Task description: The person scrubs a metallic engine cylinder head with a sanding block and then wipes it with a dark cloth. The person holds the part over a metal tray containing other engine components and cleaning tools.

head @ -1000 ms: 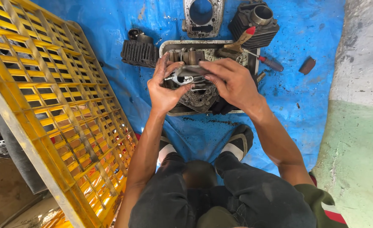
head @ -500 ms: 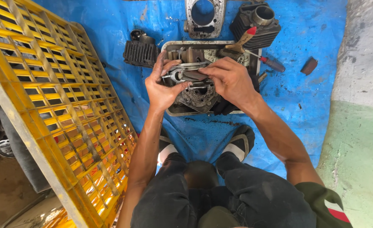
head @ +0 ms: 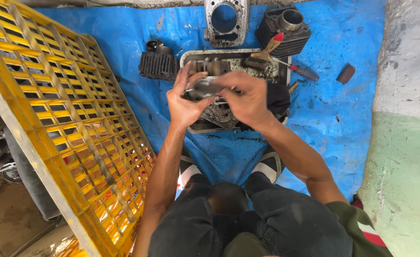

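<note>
Small grey metal engine part (head: pixel 204 87) held over the metal tray (head: pixel 189 58), gripped between both hands. Left hand (head: pixel 185 102) closed on its left end, fingers curled; right hand (head: pixel 246 99) closed over its right side. Tray sits on blue tarp (head: pixel 138 43). Brush (head: pixel 266 51), screwdriver (head: pixel 299 70), 2 finned cylinders (head: pixel 157 65) (head: pixel 286 26) nearby; yellow crate (head: pixel 43 109) at left.

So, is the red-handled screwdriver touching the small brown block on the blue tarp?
Apart. The head view shows bare blue tarp between the red-handled screwdriver and the small brown block.
</note>
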